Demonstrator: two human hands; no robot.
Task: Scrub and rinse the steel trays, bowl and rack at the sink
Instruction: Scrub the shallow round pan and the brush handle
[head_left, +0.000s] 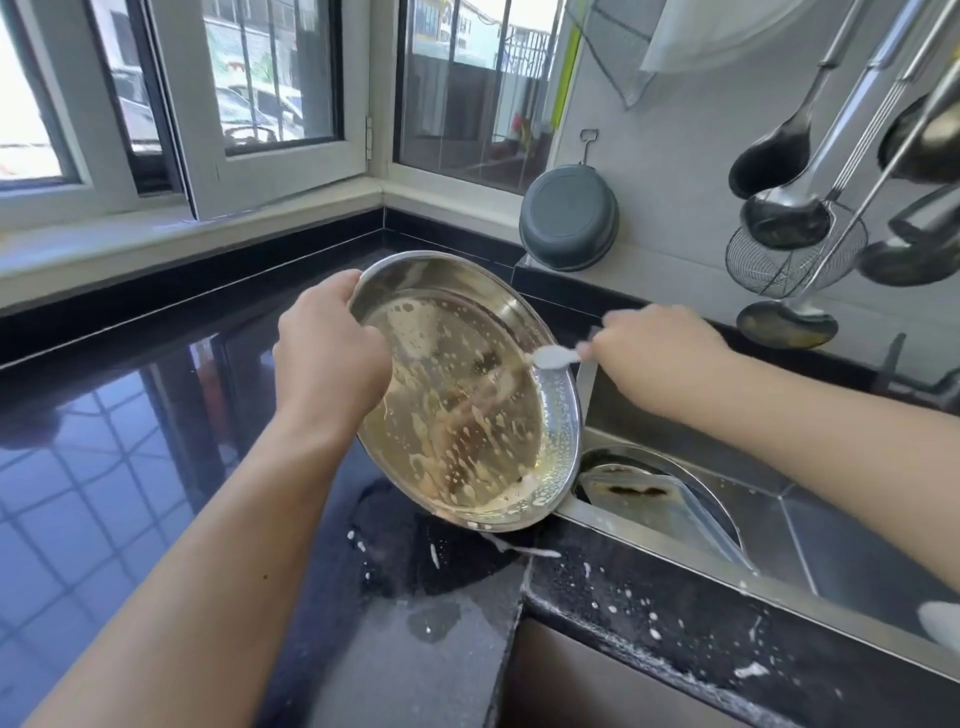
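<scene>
While the left hand (327, 358) is clamping its grip on the far rim of a round steel tray (467, 395), tilting it so the low edge is resting at the lip of the sink (810, 525), the right hand (654, 353) is closing its grip around a soapy white brush (553, 357), whose head is touching the tray's inner wall on the side away from the left grip. Scrubbing well here probably means keeping the tilt steady, working across the foam-flecked floor and letting suds drain toward the sink rather than onto the black surface (156, 415), where splashes are already lying. Below the tray, another steel tray (654, 499) is waiting in the sink. No writing or brand is readable anywhere.
</scene>
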